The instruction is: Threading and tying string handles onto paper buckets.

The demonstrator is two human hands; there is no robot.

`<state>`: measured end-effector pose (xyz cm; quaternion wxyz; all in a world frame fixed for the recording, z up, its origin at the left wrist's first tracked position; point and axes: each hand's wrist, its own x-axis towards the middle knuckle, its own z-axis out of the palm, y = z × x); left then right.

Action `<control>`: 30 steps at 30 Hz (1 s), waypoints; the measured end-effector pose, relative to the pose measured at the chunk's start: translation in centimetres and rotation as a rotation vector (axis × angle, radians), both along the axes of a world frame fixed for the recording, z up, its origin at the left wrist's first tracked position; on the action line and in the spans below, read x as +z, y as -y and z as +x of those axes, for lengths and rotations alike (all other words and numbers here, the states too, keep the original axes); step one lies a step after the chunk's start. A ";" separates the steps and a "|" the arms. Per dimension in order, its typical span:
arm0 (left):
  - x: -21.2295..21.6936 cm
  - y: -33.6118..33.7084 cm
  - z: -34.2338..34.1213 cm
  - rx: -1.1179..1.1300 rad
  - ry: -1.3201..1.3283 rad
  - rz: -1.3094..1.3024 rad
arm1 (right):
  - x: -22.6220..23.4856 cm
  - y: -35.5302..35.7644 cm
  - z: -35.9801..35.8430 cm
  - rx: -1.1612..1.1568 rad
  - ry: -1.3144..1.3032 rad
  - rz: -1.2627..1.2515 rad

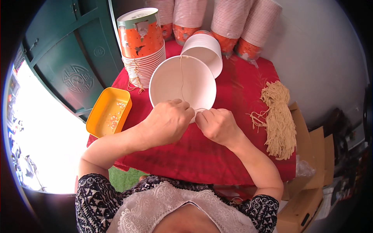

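Note:
A white paper bucket (167,81) is tipped with its open mouth facing me. A thin beige cord (182,75) runs from its far rim down across the mouth to my fingers at the near rim. My left hand (171,119) is closed, pinching the cord with the fingertips just over the near rim. Close beside it, my right hand (218,125) also pinches the cord, and a short stretch of it shows between the two hands. My curled fingers hide the exact grip and part of the near rim.
Behind lies another white bucket (211,54). Upside-down stacked buckets (143,64), with cords hanging, stand left, near a yellow tray (101,97) holding small bits. Plastic-wrapped bucket stacks (190,15) line the back. A cord bundle (280,124) lies right on the red tablecloth (233,167), near cardboard boxes (316,155).

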<state>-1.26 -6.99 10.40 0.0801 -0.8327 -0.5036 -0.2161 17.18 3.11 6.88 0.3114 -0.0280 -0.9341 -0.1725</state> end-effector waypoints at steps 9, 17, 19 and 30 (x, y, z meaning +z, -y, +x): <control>-6.1 -1.8 1.4 0.107 -0.067 0.085 | -5.2 -1.3 -0.4 -0.064 -0.120 -0.002; -10.1 -3.2 0.5 0.155 0.126 -0.081 | -5.3 -0.9 -0.5 -0.320 0.284 -0.362; -10.4 -3.5 0.5 0.166 0.216 -0.139 | -5.4 -1.2 -0.3 -0.321 0.278 -0.404; -10.5 -4.2 0.5 0.143 0.731 -0.349 | -6.7 -0.9 -0.3 -0.259 0.087 -0.406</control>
